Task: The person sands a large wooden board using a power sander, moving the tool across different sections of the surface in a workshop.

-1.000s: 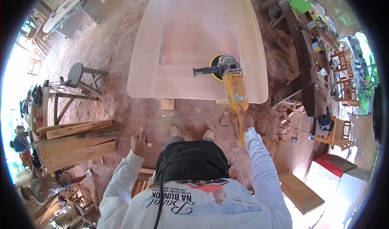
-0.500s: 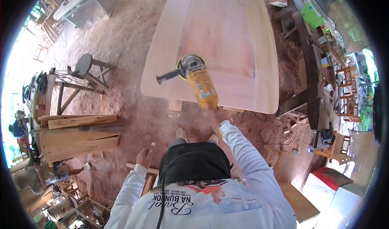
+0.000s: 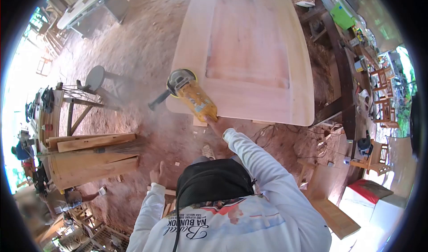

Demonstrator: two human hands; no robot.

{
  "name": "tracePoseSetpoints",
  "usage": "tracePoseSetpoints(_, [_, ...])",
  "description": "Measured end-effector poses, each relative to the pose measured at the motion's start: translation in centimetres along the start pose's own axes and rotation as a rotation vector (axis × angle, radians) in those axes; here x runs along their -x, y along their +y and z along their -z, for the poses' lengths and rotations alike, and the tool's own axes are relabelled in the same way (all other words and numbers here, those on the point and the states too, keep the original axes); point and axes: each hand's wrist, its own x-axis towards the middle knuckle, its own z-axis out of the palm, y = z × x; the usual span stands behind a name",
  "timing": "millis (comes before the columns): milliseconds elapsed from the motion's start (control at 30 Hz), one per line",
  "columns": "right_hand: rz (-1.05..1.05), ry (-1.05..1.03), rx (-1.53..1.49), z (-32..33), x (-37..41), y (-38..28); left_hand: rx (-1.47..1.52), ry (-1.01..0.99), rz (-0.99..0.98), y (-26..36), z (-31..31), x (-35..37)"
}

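Observation:
A yellow power sander (image 3: 196, 99) with a grey head lies over the near left corner of a large pale wooden panel (image 3: 249, 98). Its black side handle points left, past the panel's edge, with nothing on it. My right hand (image 3: 215, 123) is wrapped round the rear end of the yellow body. My left hand (image 3: 157, 173) hangs low at the left, away from the tool, its fingers apart and holding nothing. Haze hangs around the sander.
At the left are a round stool (image 3: 95, 77) and stacked boards (image 3: 93, 160). A person's arm (image 3: 91, 196) shows at the lower left. Cables (image 3: 267, 138) lie on the ground beyond my right sleeve. A dark wooden beam (image 3: 341, 73) stands at the right.
The sander and my right hand have moved left, from inside the panel to its left corner. The panel sits slightly further right in view. My left hand stays low, away from the tool.

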Motion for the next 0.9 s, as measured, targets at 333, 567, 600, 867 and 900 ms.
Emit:
tracePoseSetpoints(333, [-0.192, 0.012, 0.001, 4.3, 1.7, -3.3, -0.396, 0.108, -0.738, 13.6, -2.5, -25.2])
tracePoseSetpoints(567, [-0.195, 0.213, -0.079, 11.7, 5.0, 4.2, -0.612, -0.122, -0.6, 21.5, -14.4, -25.8])
tracePoseSetpoints(600, [-0.221, 0.217, -0.112, 12.9, 5.8, 6.0, -0.605, -0.139, -0.66, 23.1, -15.9, -25.0])
tracePoseSetpoints(867, [-0.535, 0.242, -0.059, 25.8, 15.1, 13.1, -0.6, -0.265, -0.819, 38.9, -25.3, -15.5])
tracePoseSetpoints(900, [-0.592, 0.217, -0.137, 26.6, 15.9, 13.9, -0.6, -0.286, -0.828, 40.2, -26.1, -14.9])
